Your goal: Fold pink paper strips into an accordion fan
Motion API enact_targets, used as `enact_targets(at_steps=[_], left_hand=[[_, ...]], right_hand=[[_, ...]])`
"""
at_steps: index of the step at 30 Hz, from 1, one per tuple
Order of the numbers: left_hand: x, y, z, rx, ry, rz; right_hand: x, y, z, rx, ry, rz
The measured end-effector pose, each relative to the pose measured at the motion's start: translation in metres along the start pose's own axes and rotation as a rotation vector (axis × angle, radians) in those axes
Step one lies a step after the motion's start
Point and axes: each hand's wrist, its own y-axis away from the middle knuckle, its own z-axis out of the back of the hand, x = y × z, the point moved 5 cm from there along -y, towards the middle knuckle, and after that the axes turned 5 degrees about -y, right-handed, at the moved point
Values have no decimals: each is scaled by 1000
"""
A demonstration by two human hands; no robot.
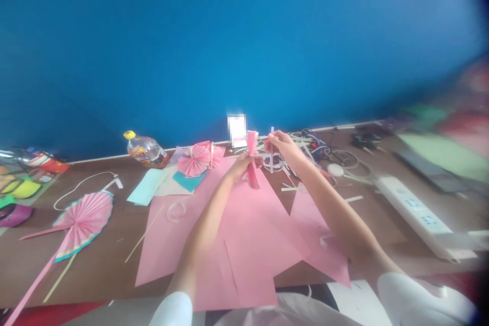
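Note:
My left hand [244,164] is closed around the middle of a pleated pink paper [252,145], which stands upright above the pink sheets. To its right, my right hand [281,143] pinches a thin white strip [271,164] whose ends show above and below the fingers. The two hands are a short way apart. Large pink paper sheets [252,229] lie under my forearms. Left of my hands sit a pink paper rosette [194,159] and more folded pink paper with a pale band around it. A pink pleated fan [86,219] with a blue and yellow edge lies at the left.
A plastic bottle with a yellow cap [147,150] lies tilted near the blue wall [244,51]. Pale blue paper [145,187] is beside it. Tangled cables and white strips [305,142] lie behind my right hand. A white power strip [412,211] stretches along the right.

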Motion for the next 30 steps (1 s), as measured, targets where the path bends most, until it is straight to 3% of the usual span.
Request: enact_targets(at_steps=[8, 13, 23, 30], left_hand=[[-4, 3, -6, -107, -237, -75], [6, 4, -12, -132, -323, 45], [-8, 11, -31, 37, -184, 20], [-15, 11, -33, 12, -84, -83]], right_hand=[[3, 3, 0, -68, 48, 10], [-10, -1, -5, -23, -92, -54], [-16, -2, -10, 17, -193, -99], [-15, 1, -14, 68, -290, -102]])
